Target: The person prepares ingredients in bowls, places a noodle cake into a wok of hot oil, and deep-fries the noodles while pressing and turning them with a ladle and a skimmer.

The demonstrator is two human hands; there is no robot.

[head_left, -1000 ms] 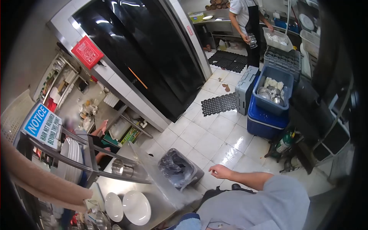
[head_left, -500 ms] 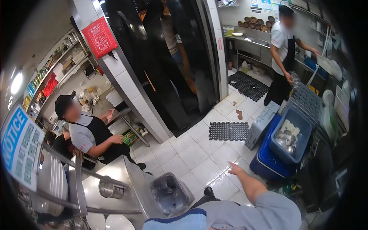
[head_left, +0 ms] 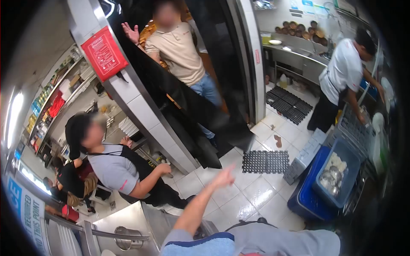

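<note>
My left hand (head_left: pixel 224 177) is raised over the white floor tiles, with the bare forearm coming up from the lower left. It is a little blurred; a finger points outward and nothing is visible in the hand. The black perforated mat (head_left: pixel 265 162) lies beyond it to the right. A light blue cloth with a dark edge (head_left: pixel 200 246) rests against my grey shirt. My right hand is out of view.
A person in an apron (head_left: pixel 124 170) stands left; another in a beige shirt (head_left: pixel 179 55) stands between black door strips. A third leans over racks (head_left: pixel 346 72) at right. A tub of bowls (head_left: pixel 333 175) sits on a blue cooler (head_left: pixel 305 183). A steel counter (head_left: pixel 149 222) is below.
My left arm has come into view and my right arm has left it. The person in beige now shows in the doorway, the strips pushed aside. The person at right bends over the racks.
</note>
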